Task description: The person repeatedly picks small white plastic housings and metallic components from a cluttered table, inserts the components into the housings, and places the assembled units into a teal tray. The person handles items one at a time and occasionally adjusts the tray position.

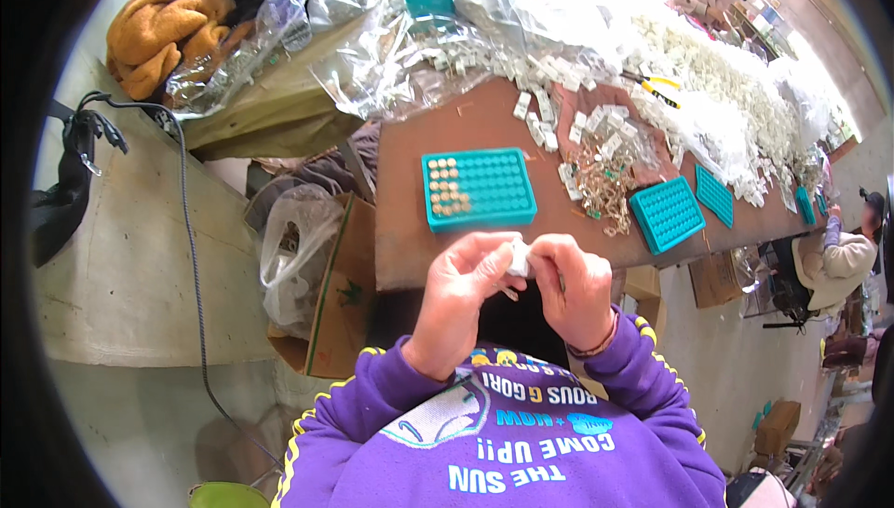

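Just off the table's near edge, my left hand (pixel 453 296) pinches a small white plastic piece (pixel 519 260) between thumb and fingers. My right hand (pixel 579 291) meets it from the other side, its fingertips closed on the same piece. Fingers cover much of the piece, so its exact kind is hidden. Beyond the hands lies a teal tray (pixel 528 203) with rows of holes; round brass-coloured parts (pixel 445 187) fill some at its left side. To the right is a heap of small metal and green bits (pixel 601 182), with white plastic pieces (pixel 610 123) around it.
Two more teal trays, one thick (pixel 668 214) and one thin (pixel 714 195), lie at the right. Yellow-handled pliers (pixel 659 91) rest by a large white pile (pixel 726 89). Plastic bags (pixel 400 70) cover the back left. A cardboard box (pixel 340 308) stands left; other people work at right.
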The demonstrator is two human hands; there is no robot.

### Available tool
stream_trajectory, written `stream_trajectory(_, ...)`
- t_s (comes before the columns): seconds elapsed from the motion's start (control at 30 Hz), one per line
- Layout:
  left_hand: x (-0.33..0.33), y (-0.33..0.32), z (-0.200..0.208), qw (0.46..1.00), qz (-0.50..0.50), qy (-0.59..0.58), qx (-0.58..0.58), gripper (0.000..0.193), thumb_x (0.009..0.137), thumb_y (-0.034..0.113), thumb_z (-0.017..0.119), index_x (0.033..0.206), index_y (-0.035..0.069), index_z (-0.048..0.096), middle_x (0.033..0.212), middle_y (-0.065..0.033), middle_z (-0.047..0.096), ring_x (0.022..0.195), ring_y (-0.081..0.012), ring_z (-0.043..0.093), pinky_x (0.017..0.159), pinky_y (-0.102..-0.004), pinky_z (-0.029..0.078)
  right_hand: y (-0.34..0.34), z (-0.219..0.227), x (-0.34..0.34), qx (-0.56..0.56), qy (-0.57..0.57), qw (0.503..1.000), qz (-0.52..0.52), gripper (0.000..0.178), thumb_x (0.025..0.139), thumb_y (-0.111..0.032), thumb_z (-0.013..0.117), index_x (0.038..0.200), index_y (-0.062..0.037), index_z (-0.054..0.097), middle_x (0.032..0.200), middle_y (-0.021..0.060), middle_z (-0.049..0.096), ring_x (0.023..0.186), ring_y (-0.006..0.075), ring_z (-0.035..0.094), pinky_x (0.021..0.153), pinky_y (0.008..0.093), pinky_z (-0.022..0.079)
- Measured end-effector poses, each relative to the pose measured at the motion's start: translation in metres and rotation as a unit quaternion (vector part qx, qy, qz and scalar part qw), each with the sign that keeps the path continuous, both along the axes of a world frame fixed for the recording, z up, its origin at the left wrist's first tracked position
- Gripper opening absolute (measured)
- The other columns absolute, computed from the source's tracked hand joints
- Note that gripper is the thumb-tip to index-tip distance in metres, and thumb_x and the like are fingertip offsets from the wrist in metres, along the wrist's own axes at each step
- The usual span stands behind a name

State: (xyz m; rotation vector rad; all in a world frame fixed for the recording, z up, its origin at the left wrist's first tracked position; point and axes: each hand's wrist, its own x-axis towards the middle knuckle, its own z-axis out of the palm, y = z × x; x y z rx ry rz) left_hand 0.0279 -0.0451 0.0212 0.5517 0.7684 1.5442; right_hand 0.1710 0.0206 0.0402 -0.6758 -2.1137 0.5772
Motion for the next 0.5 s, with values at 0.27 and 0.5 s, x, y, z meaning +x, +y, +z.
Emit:
stream_trajectory(0.27,0.000,0.000,0.003,0.999,-0.006,0.047,-0.003,0.024,0.097,0.016,0.058,0.114,-0.001,0.061,0.100,-0.0066,0.067,0.087,-0.0134,0.064,0.082,-0.0283,0.052,0.002,0.004,-0.001,0.035,0.000,0.998,0.046,0.016,0.078,0.008,0.061,0.090,-0.0024,0.059,0.074,0.0137,0.059,0.065,0.0317,0.063,0.056,0.0352,0.050)
stream_trajectory(0.5,0.006,0.005,0.004,0.997,-0.041,0.070,-0.012,0.024,0.096,0.014,0.059,0.114,-0.001,0.060,0.100,-0.0067,0.067,0.089,-0.0138,0.064,0.082,-0.0284,0.051,0.001,-0.008,0.014,-0.027,0.066,0.997,-0.001,0.009,0.085,0.003,0.062,0.091,-0.0027,0.059,0.069,0.0126,0.060,0.056,0.0279,0.062,0.052,0.0325,0.048)
